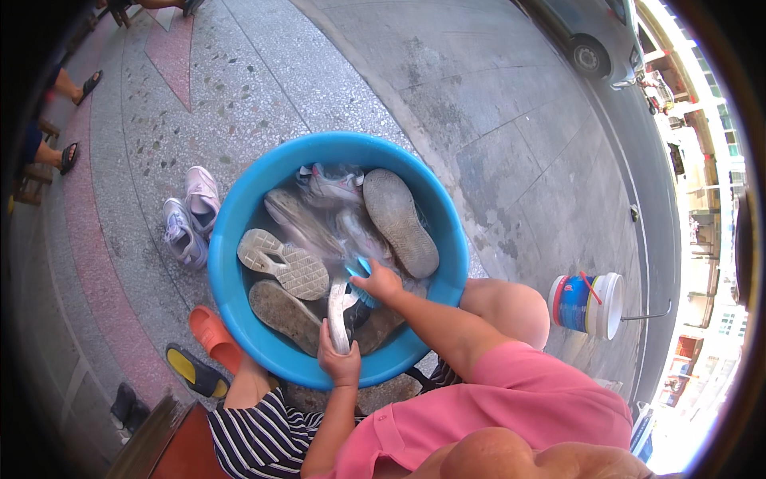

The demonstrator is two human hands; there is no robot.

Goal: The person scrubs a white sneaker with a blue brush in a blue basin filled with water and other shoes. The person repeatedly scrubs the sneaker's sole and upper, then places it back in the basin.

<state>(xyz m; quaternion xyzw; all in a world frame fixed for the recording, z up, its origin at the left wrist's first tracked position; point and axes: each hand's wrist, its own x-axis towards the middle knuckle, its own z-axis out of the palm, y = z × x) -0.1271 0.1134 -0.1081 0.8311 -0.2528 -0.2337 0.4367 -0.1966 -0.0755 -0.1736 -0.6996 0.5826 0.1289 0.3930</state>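
Observation:
Before me a round blue plastic basin (222,299) holds water and several shoes. My left hand (340,361) grips one end of a shoe with a white sole edge (337,317), tilted on its side near the basin's front. In my right hand (379,284) is a blue scrubbing brush (366,296), its bristles against or close beside that shoe. Left of it a pale patterned sole (286,263) faces up, above a brown sole (283,312). A large grey sole (400,223) leans at the right wall. Farther back, a light shoe with pink details (333,184) sits partly in the water.
A pair of light sneakers (190,221) stands left of the basin. An orange slipper (214,339) and a black-and-yellow slipper (195,368) lie nearer. To the right is a plastic bucket (580,305) on its side. A parked car (589,42) and other people's sandalled feet (69,158) are farther off.

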